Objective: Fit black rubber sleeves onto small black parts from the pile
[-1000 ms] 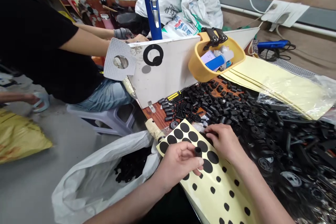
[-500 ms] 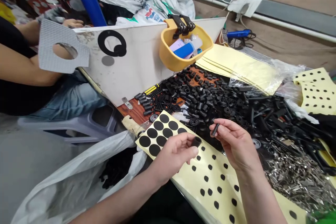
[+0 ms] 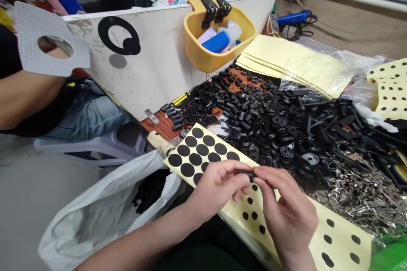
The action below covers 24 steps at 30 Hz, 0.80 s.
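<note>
My left hand (image 3: 219,182) is closed around a short black plastic tube (image 3: 244,172), holding it almost level above the yellow sticker sheet. At the tube's right end my right hand (image 3: 282,194) pinches with thumb and fingertips. The small ribbed black rod seen in it earlier is now mostly hidden by the fingertips and the tube; how deep it sits in the tube I cannot tell. Beneath both hands lies the yellow sheet (image 3: 305,220) with black dots. Its upper left part carries larger round black stickers (image 3: 202,149).
Heaped black plastic parts (image 3: 270,114) cover the table, with small metal pieces (image 3: 365,194) at right. A yellow bin (image 3: 219,59) hangs on the white partition (image 3: 152,59). A white sack (image 3: 95,211) gapes at lower left. Another person's arm (image 3: 34,97) shows beyond the partition.
My right hand has moved left with the ribbed rod and met the tube's end. The tube in my left hand has turned level. The view has shifted slightly.
</note>
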Motion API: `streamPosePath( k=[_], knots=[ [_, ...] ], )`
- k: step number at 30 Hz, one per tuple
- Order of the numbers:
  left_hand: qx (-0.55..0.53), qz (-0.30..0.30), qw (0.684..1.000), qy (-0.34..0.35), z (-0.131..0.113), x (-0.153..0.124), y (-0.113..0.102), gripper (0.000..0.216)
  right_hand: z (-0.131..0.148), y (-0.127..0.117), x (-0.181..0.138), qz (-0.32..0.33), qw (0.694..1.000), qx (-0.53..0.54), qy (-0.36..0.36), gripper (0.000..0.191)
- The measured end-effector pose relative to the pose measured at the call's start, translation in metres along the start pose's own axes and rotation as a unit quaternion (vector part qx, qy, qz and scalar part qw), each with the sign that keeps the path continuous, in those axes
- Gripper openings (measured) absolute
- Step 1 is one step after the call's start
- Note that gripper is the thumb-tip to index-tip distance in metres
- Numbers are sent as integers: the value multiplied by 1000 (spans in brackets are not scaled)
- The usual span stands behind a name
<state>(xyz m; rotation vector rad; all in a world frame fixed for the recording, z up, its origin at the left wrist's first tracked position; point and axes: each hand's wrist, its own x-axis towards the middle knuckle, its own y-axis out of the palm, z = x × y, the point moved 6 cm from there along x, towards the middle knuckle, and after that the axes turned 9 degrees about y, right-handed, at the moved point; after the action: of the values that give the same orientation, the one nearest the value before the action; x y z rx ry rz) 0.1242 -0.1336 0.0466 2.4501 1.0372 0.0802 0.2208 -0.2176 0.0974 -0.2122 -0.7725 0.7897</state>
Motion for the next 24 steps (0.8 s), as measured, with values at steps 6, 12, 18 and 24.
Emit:
streamPosePath(
  k=[6,12,18,24],
  knots=[
    [33,-33,999,27,-9,-3,2,10,-4,-3,-12,-10,998,-18,53,25],
    [91,-4,993,76,-11,-7,6,7,-10,-2,-17,-22,977,69,202,10],
    [196,5,969,149,-17,-9,5,7,-18,8,-22,27,928,207,309,6],
    [109,11,990,85,-14,-8,4,7,-4,-2,-18,-40,968,117,216,11]
  ],
)
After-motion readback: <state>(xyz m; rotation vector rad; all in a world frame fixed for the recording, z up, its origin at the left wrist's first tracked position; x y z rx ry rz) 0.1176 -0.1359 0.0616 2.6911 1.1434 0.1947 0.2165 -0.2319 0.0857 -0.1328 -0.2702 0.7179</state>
